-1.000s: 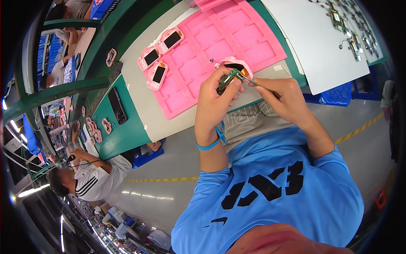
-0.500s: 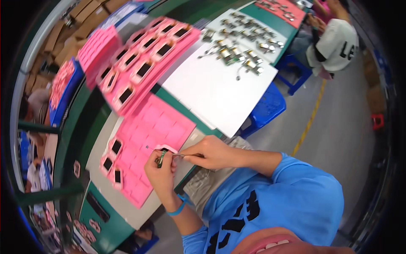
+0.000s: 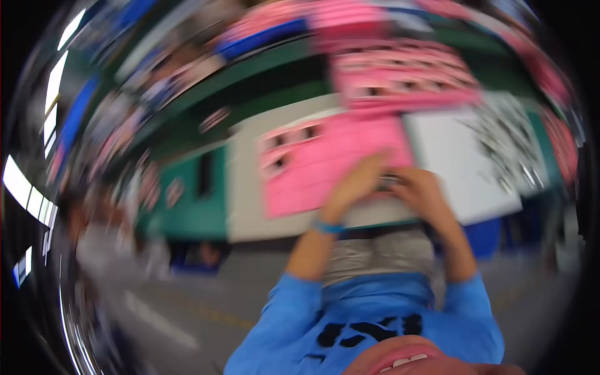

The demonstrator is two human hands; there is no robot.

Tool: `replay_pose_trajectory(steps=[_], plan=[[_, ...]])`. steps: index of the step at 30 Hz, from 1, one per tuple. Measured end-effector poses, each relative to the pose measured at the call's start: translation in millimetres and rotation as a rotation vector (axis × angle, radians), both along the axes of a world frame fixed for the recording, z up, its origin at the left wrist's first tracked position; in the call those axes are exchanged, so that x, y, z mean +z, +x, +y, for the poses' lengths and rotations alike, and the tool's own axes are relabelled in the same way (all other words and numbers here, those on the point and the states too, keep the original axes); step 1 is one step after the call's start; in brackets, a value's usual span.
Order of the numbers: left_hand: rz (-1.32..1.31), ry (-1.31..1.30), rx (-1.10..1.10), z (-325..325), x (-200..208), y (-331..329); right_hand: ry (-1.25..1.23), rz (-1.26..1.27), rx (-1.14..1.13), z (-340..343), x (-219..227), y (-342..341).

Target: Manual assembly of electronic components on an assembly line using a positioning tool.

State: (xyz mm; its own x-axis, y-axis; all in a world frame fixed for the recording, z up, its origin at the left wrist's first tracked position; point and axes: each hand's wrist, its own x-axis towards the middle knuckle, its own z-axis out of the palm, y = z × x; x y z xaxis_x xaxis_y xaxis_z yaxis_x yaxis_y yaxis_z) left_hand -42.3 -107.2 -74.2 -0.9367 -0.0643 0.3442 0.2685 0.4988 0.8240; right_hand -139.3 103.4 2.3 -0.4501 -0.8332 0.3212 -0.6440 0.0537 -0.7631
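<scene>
Motion smears the whole view. My left hand [image 3: 357, 182], with a blue band at the wrist, is closed over the near right part of the pink mat [image 3: 325, 162]. My right hand [image 3: 423, 192] meets it from the right, fingers curled inward. Between them shows a small dark and silvery piece, a small circuit board [image 3: 388, 182] as far as the blur lets me tell. Whatever the right fingers grip is too smeared to make out. Several pink-framed cases with dark windows [image 3: 279, 164] lie at the mat's far left.
Beyond the mat stands a pink tray [image 3: 400, 103] with rows of pink cases. On the right, a white sheet [image 3: 450, 165] carries many small electronic assemblies [image 3: 509, 147]. A dark flat object [image 3: 204, 175] lies on the green table at the left. Blue stools stand below the right side.
My view has swung left, so the table now lies level across it. Both hands remain close together at the mat. The thin metal tool seen in my right hand no longer shows.
</scene>
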Motion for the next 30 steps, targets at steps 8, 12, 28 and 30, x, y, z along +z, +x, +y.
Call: replay_pose_trajectory(steps=[8,12,28,30], plan=[[-0.079,0.083,0.425,33.3,82.1,26.4,0.048,-0.154,0.009,-3.0,-26.7,-24.8],[0.107,-0.113,0.618,33.3,65.7,53.4,0.168,-0.143,0.045,-12.7,-28.1,-19.4],[0.071,-0.071,0.536,20.3,24.4,63.2,0.321,0.078,0.078,-30.6,17.2,-5.2],[0.094,-0.060,0.525,24.9,23.6,56.5,0.282,0.139,0.053,-22.1,3.9,-13.2]])
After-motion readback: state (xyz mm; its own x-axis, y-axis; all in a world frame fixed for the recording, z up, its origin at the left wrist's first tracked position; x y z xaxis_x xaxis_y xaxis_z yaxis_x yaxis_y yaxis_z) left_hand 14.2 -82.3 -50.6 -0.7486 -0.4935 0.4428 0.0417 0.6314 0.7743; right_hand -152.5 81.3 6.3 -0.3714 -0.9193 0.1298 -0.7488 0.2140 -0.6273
